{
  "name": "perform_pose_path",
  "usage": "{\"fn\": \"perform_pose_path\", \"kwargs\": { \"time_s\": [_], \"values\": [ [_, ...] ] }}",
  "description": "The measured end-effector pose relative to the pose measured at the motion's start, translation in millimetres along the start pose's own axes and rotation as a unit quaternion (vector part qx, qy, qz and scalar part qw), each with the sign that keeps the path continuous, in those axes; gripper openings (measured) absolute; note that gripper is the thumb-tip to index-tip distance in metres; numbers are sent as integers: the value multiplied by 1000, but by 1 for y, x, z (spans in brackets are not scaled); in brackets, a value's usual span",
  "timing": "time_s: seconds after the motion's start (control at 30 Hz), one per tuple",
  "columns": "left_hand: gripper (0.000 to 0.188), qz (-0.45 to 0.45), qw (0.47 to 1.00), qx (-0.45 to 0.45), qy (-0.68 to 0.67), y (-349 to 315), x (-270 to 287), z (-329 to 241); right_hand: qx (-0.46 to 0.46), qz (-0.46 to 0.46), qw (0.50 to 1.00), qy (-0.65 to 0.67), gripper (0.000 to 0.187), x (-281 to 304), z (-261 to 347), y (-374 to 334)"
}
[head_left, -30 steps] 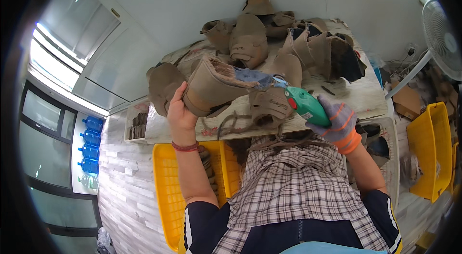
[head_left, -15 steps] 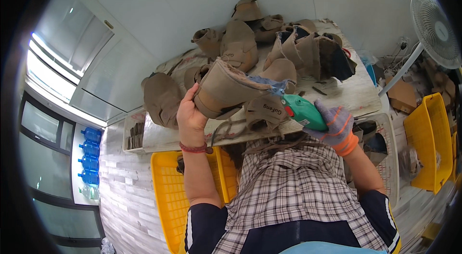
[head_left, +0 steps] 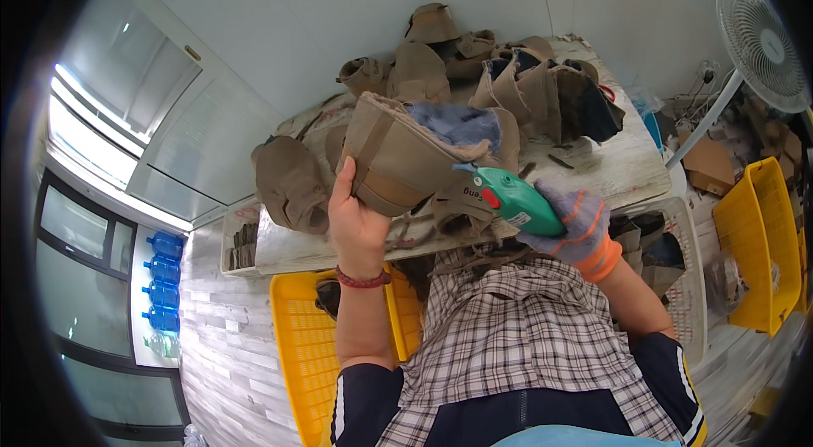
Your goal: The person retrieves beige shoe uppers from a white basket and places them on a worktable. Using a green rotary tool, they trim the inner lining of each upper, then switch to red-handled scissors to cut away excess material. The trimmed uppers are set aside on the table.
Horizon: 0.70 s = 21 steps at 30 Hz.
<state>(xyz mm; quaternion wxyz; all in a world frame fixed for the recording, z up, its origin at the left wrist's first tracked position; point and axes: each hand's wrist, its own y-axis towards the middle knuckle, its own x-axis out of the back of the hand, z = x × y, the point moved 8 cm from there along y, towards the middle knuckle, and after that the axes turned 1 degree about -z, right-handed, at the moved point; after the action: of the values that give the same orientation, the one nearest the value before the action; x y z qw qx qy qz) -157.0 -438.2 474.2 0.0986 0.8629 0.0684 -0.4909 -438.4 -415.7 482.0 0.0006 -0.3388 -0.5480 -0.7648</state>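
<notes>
left hand point(head_left: 356, 223) wrapped tight around tan boot point(head_left: 406, 159), held up at centre frame. gloved right hand point(head_left: 576, 227) closed on green tool point(head_left: 512, 197), tip at boot's fleece rim. 4 blue bottles point(head_left: 161, 282) at 9 o'clock; yellow crate point(head_left: 762, 244) at 3 o'clock.

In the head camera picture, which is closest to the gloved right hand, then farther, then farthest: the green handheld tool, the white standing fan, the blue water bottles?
1. Green handheld tool: held in the gloved right hand.
2. White standing fan: upper right.
3. Blue water bottles: far left, on the floor.
</notes>
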Motion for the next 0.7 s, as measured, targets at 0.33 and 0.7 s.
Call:
{"fn": "perform_pose_path", "kwargs": {
  "time_s": [0.33, 0.7],
  "values": [
    [41, 128, 967, -117, 187, -21, 6, 10, -170, 89, 961, 201, 66, -27, -7, 7],
    [25, 139, 761, -171, 611, -25, 20, 30, -304, 92, 882, 349, 66, -40, -15, 8]
  ]
}}
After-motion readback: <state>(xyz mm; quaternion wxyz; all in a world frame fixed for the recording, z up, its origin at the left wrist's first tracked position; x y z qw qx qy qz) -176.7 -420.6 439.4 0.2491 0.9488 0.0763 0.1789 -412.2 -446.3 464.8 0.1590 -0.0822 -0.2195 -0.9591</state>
